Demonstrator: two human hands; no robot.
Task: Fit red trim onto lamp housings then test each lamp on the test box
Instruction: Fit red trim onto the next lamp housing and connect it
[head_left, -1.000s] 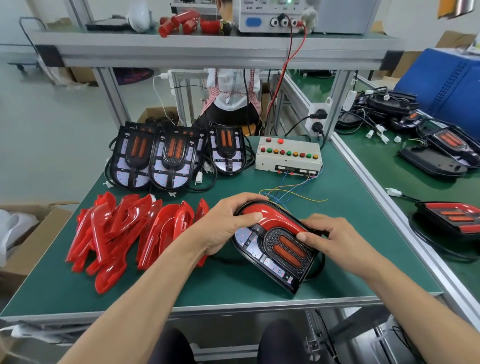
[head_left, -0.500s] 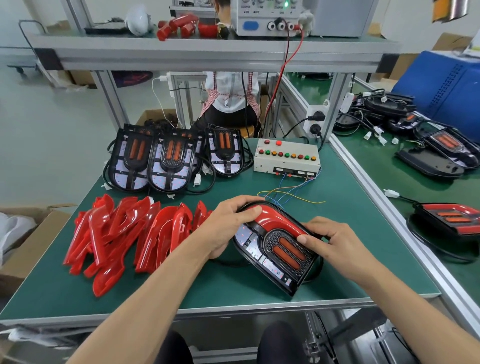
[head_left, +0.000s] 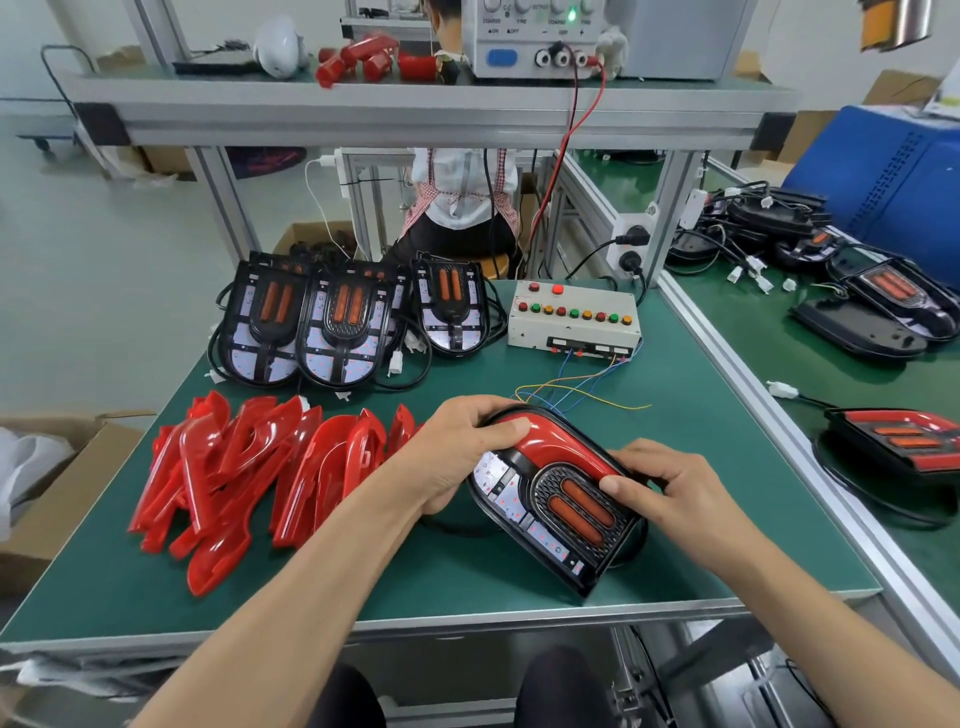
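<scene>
A black lamp housing (head_left: 540, 525) with two orange lenses lies tilted on the green table (head_left: 467, 582), a curved red trim (head_left: 556, 447) sitting along its upper edge. My left hand (head_left: 457, 452) grips the housing's top left corner, thumb pressing on the trim. My right hand (head_left: 670, 493) grips the right edge, thumb on the trim's lower end. A pile of loose red trims (head_left: 249, 467) lies to the left. Three bare housings (head_left: 332, 327) stand at the back. The white test box (head_left: 574, 322) with coloured buttons sits behind, loose wires (head_left: 571, 389) trailing from it.
A power supply (head_left: 545, 36) stands on the shelf above, red and black leads hanging down. The right bench (head_left: 883, 395) holds finished lamps and cables. A cardboard box (head_left: 52, 493) sits left of the table. A person sits behind the bench.
Both hands stay on the lamp; the thumbs have shifted slightly along the red trim. The housing has barely moved.
</scene>
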